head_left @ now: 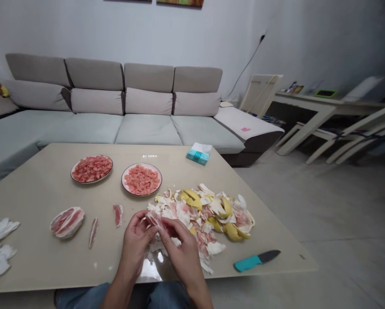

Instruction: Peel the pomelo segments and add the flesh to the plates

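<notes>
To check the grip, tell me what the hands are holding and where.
The left hand and right hand pinch a pomelo segment from both sides, between their fingers.

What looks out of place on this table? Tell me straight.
The pomelo peel and pith lie heaped loose on the tabletop, spilling toward the front edge with no bowl under them. White pith scraps sit apart at the far left.

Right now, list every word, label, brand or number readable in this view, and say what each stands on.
No text can be read.
Teal-and-white rectangular tissue packet on the beige table top: printing too small to read.
Small pink paper slip on the pale sofa cover: any marks too blurred to read.
</notes>
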Motion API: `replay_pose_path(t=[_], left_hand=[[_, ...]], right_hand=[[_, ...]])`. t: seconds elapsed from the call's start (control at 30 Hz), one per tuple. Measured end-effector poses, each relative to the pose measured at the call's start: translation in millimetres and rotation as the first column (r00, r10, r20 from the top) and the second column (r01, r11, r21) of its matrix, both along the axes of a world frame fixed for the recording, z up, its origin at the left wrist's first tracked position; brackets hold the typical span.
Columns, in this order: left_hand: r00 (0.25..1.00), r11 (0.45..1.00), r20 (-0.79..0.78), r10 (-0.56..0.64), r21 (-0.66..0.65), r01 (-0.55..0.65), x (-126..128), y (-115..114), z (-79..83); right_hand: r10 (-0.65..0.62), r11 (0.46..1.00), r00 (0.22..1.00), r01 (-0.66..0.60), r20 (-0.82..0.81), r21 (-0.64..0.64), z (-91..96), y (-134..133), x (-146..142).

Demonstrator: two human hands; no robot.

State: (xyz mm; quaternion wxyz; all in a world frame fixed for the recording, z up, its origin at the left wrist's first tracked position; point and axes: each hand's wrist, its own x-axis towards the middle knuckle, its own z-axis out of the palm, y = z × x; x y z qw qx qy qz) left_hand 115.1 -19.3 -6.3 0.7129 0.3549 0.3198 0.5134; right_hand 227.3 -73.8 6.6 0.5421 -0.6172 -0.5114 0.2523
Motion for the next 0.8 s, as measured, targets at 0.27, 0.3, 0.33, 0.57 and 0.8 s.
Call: replay_pose_path(t=[0.27,0.3,0.33,0.57,0.8], left_hand=[[0.989,0.994,-0.110,-0.097,0.046,0.103,-7,1,2.6],[0.985,0.989,-0.117,-0.126,0.065,0.134,-8,1,2.4],[0.981,0.983,-0.124,-0.152,0.088,0.164,-9,0,2.1],[0.965,0.925,-0.198,-0.172,0.305,0.228,-10,-5,4.3],[0.948,0.860,-0.189,-0.254,0.404,0.311,-9,-12,7.3]], right_hand=[[0.065,0.996,0.978,-0.076,-0.197,-0.048,0.4,-2,2],[0.094,0.995,0.974,-0.101,-0.206,-0.023,1.2,-2,3],[0.122,0.992,0.971,-0.124,-0.204,0.005,2.0,-3,5],[0.160,0.984,0.976,-0.146,-0.149,0.105,7.0,-8,12],[0.094,0.975,0.984,-0.061,-0.151,0.214,2.9,-3,-5]])
